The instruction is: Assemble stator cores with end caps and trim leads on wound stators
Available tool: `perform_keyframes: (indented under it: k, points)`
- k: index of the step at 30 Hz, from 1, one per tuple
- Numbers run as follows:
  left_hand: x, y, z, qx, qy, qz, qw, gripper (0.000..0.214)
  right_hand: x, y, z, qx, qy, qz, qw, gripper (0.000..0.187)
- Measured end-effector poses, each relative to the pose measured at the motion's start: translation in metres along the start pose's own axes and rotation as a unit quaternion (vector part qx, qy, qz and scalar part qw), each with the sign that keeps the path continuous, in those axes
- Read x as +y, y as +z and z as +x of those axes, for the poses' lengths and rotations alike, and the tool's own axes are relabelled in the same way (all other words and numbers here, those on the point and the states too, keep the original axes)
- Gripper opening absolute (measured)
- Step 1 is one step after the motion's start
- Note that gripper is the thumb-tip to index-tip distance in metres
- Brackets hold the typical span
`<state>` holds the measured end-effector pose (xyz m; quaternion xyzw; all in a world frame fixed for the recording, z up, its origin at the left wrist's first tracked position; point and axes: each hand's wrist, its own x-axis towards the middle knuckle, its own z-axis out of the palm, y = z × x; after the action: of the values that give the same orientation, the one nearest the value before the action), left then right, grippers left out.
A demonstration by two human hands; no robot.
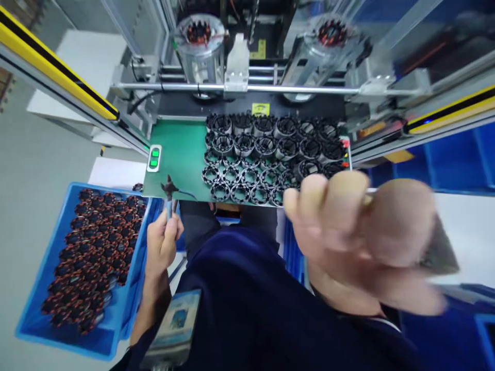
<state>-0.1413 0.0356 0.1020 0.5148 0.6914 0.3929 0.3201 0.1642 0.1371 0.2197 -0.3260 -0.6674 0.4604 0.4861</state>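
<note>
My left hand (164,239) is closed round the handles of a pair of side cutters (169,191), whose jaws point up over the left front edge of the green work surface (176,149). My right hand (359,242) is raised close to the camera, blurred, with its fingers curled in. What it holds, if anything, I cannot make out. Beyond it, rows of black ring-shaped motor stators (265,147) cover the right part of the green surface, with thinner black rings (231,176) in the front rows.
Two wound stators (199,33) (332,33) sit on cylindrical machine fixtures at the back, behind a metal rail (278,89). At left, a blue bin (42,281) holds many copper-wound stators (100,242). Yellow-black posts (58,59) flank the station; a green-lit switch (154,158) is at the left edge.
</note>
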Motion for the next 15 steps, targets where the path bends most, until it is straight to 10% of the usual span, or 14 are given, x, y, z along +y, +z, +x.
perform_keyframes:
  k: [5, 12, 15]
  points:
    - [0.020, 0.016, 0.005, -0.009, 0.090, -0.051, 0.995, 0.052, 0.009, 0.016, 0.015, -0.038, -0.124, -0.014, 0.991, 0.011]
    - [0.059, 0.072, 0.014, -0.034, 0.287, -0.060, 0.956, 0.036, 0.076, 0.051, -0.022, -0.167, 0.085, -0.031, 0.982, 0.109]
    - [0.079, 0.096, 0.017, -0.076, 0.351, -0.056, 0.931, 0.044, 0.087, 0.047, -0.034, -0.164, 0.098, -0.040, 0.981, 0.121]
